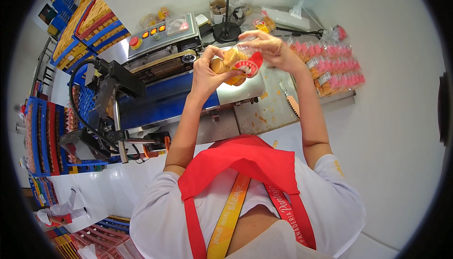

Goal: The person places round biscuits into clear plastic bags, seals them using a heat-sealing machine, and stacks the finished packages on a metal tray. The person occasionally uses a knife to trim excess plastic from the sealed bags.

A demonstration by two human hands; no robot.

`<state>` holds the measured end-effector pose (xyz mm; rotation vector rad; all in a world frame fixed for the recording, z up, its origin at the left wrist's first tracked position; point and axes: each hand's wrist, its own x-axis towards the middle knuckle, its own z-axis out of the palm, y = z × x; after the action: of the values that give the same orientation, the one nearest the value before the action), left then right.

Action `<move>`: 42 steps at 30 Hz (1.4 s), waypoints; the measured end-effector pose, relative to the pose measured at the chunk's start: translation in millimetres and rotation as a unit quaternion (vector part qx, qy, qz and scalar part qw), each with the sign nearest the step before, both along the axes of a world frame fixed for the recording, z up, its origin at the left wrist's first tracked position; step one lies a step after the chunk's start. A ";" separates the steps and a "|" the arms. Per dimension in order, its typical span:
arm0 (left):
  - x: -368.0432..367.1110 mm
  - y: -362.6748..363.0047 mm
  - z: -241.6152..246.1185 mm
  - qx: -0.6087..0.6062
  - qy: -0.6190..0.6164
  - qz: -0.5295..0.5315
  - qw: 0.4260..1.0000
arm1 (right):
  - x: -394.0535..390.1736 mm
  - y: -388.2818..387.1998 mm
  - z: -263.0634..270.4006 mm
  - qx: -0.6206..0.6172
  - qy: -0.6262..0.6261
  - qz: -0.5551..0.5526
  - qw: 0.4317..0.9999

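My left hand [212, 71] grips a clear plastic bag of round golden baked goods [231, 60], with a red and yellow printed label on it. The bag is held up above the metal end plate [247, 89] of a blue conveyor belt [166, 92]. At the bag's upper right end is my right hand [265, 48], its fingers bent around or beside the loose plastic; whether they pinch it cannot be told. Right of the plate, a knife with an orange handle [293, 103] lies on the metal worktop [262, 117], among crumbs.
Rows of filled bags [329, 67] with pink ends stand at the right. Behind the belt are a sealing machine's control panel [162, 34] and a black stand [226, 32]. A bracket-mounted black device [124, 82] juts up at the left, near stacked crates [44, 135]. A co-worker [60, 214] is far off, lower left.
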<state>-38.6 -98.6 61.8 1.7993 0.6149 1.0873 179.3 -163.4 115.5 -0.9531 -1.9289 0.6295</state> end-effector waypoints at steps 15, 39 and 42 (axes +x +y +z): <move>5.3 11.6 -33.5 -0.444 -0.294 -0.128 0.837 | -43.2 -18.7 -5.8 0.081 0.039 -0.234 0.968; 0.9 -25.2 -9.5 -0.097 -0.250 0.001 0.963 | -19.2 -11.1 -15.6 -0.082 0.264 -0.147 0.950; -12.4 -10.3 -17.6 -0.011 -0.197 0.027 0.980 | -17.7 -12.4 -28.5 -0.111 0.287 -0.111 0.945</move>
<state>-51.0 -108.9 44.2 1.4963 0.4349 1.4212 161.5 -175.8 87.0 -0.9735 -1.2350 0.8885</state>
